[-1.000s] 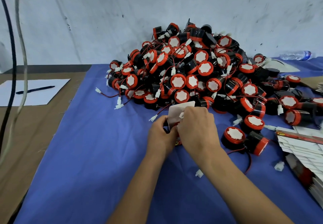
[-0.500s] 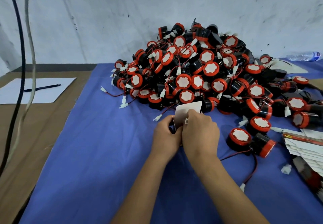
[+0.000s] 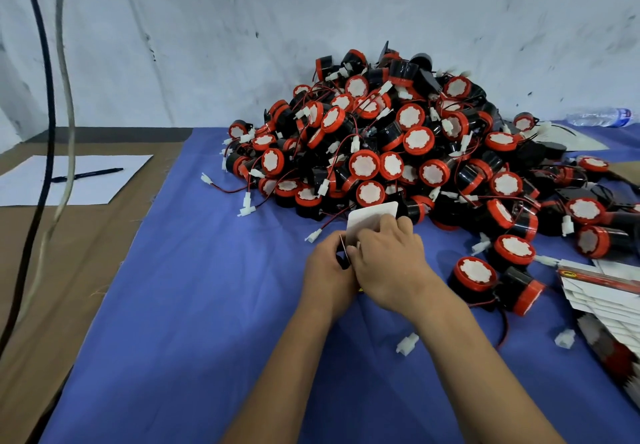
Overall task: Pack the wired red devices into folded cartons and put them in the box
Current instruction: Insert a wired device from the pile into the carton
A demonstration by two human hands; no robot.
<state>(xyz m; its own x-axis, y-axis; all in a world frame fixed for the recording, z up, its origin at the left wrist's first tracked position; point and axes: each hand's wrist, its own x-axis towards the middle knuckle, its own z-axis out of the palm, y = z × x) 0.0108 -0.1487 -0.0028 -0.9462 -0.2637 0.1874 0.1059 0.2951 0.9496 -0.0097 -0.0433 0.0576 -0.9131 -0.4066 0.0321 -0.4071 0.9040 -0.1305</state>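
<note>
A big pile of red-and-black wired devices (image 3: 408, 153) lies on the blue cloth (image 3: 207, 305) behind my hands. My left hand (image 3: 327, 265) and my right hand (image 3: 388, 263) are pressed together around a small carton (image 3: 367, 220), whose white flap stands up above my fingers. Both hands grip it; its body is mostly hidden by them, and a dark bit shows between the thumbs. Two loose devices (image 3: 474, 275) lie just right of my right hand. A stack of flat cartons (image 3: 602, 291) lies at the right edge.
Loose white connectors (image 3: 407, 343) lie on the cloth near my right forearm. A white sheet with a pen (image 3: 86, 174) rests on the brown table at left. Two cables (image 3: 45, 132) hang at far left. A water bottle (image 3: 602, 116) lies at the back right.
My hands stay together on the carton. The view has shifted left and down a little, so the pile sits further right in frame.
</note>
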